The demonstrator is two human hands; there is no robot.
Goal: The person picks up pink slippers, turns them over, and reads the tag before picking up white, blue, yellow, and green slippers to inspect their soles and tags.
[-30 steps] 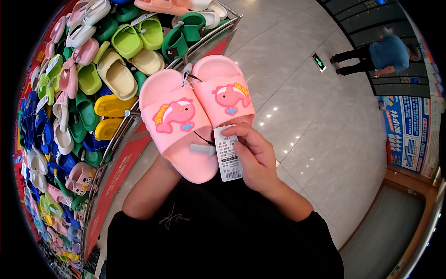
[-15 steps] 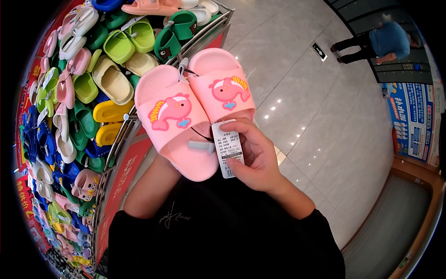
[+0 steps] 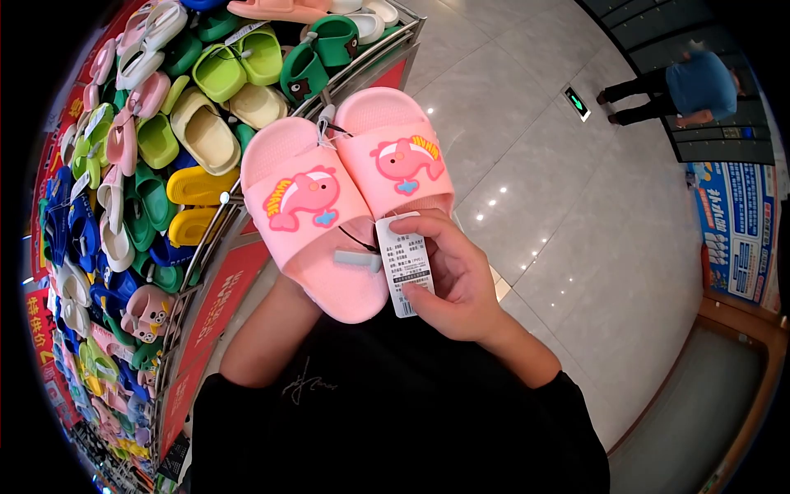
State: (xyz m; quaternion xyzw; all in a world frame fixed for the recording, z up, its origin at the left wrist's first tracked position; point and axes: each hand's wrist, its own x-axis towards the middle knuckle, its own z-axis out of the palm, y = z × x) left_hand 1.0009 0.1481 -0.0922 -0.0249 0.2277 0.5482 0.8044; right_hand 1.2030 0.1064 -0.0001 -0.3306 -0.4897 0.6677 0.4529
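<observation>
At the left, a sloping rack (image 3: 220, 221) carries piled slippers in green, cream, blue and white, with a yellow pair (image 3: 200, 188) near its edge. Just right of it, the pink slippers (image 3: 309, 198), each with a whale on its strap, are held up side by side, toe ends toward the person. The left hand (image 3: 304, 300) is beneath them, mostly hidden by the left slipper, so its grip cannot be told. A grey security clip (image 3: 357, 258) lies over that slipper's footbed. To its right, the right hand (image 3: 451, 276) pinches the white tag (image 3: 400, 262) between thumb and fingers, just below the right slipper. Well apart, farther right, are a floor sign (image 3: 577, 104), a standing person (image 3: 701, 85) and a blue poster (image 3: 736, 230).
</observation>
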